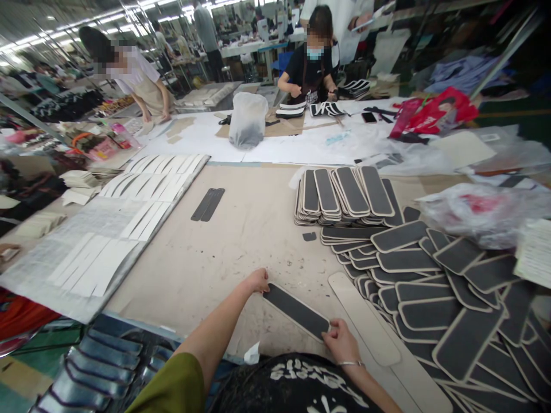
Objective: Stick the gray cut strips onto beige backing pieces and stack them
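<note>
A long dark grey panel with a beige border and rounded corners is stretched between my two hands, just over the table's near edge. My left hand pinches its far left end. At the near right end, the thumb and fingers of my right hand grip the corner; a bracelet circles that wrist. Right of the panel lies a plain beige strip, larger than the panel. A heap of similar grey panels spreads beyond it, with neat stacks of them farther back.
Two narrow dark strips and a small dark scrap lie on the beige tabletop. White strips cover a board at left. Clear plastic bags sit at right. Co-workers stand across the table.
</note>
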Demonstrator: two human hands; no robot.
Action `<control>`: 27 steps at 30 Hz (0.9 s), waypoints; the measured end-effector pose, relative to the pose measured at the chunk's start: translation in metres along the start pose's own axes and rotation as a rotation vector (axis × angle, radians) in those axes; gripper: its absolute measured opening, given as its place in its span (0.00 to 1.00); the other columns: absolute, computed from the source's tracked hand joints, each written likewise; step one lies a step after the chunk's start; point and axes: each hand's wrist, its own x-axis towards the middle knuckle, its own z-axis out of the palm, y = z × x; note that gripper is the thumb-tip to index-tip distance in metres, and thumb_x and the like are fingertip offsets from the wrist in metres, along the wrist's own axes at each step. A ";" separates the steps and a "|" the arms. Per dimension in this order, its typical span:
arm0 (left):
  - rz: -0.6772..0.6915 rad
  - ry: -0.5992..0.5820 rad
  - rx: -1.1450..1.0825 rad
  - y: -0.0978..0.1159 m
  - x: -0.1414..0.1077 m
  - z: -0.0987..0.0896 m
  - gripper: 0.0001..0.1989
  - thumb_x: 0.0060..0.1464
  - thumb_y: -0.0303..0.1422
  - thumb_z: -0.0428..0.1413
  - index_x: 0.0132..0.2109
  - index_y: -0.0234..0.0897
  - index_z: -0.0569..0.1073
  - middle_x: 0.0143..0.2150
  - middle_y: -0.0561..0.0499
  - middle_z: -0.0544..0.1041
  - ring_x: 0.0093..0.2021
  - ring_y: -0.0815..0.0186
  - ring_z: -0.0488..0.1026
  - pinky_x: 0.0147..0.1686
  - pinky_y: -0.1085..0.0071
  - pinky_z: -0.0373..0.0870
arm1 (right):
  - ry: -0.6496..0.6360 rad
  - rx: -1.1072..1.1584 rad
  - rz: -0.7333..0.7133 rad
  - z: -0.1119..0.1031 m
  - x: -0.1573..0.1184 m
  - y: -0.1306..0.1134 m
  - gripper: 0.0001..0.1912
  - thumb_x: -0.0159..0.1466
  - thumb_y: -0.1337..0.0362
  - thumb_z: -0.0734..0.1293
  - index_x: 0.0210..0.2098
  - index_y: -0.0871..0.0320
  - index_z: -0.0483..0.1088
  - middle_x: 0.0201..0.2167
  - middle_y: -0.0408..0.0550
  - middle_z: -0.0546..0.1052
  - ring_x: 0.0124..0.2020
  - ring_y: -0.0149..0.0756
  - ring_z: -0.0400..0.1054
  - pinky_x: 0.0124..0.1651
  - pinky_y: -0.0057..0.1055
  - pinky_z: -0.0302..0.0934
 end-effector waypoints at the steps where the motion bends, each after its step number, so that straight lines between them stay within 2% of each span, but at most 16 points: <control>1: 0.000 0.006 -0.004 -0.001 0.000 0.000 0.24 0.39 0.24 0.59 0.45 0.34 0.62 0.23 0.56 0.71 0.22 0.70 0.70 0.19 0.78 0.64 | 0.000 -0.001 -0.003 0.000 0.000 0.000 0.13 0.49 0.61 0.62 0.34 0.54 0.58 0.19 0.37 0.73 0.25 0.35 0.68 0.30 0.29 0.55; 11: -0.046 0.055 0.035 0.005 -0.001 0.002 0.24 0.39 0.25 0.60 0.46 0.33 0.62 0.26 0.53 0.72 0.23 0.68 0.71 0.19 0.77 0.65 | -0.025 -0.025 -0.012 0.000 0.001 0.001 0.14 0.50 0.61 0.62 0.36 0.54 0.57 0.19 0.36 0.72 0.24 0.34 0.68 0.29 0.28 0.55; 14: -0.061 0.067 0.069 0.009 -0.002 0.001 0.21 0.43 0.28 0.60 0.46 0.32 0.64 0.29 0.52 0.72 0.25 0.70 0.71 0.23 0.76 0.67 | -0.023 -0.032 -0.016 0.000 0.001 0.001 0.14 0.50 0.62 0.62 0.36 0.55 0.57 0.19 0.36 0.72 0.24 0.33 0.67 0.29 0.27 0.54; 18: -0.059 0.091 0.109 0.012 -0.003 0.001 0.15 0.53 0.34 0.54 0.46 0.32 0.65 0.37 0.50 0.71 0.30 0.70 0.70 0.29 0.72 0.69 | -0.020 -0.044 -0.020 0.002 0.002 0.003 0.14 0.50 0.63 0.62 0.37 0.55 0.57 0.19 0.36 0.72 0.24 0.33 0.67 0.29 0.27 0.54; 27: -0.035 0.134 0.175 0.010 -0.003 0.001 0.14 0.55 0.36 0.52 0.47 0.33 0.66 0.43 0.48 0.70 0.39 0.66 0.70 0.37 0.65 0.69 | -0.049 -0.059 -0.053 0.003 0.003 0.007 0.14 0.53 0.64 0.60 0.39 0.55 0.56 0.20 0.37 0.71 0.24 0.33 0.67 0.29 0.28 0.53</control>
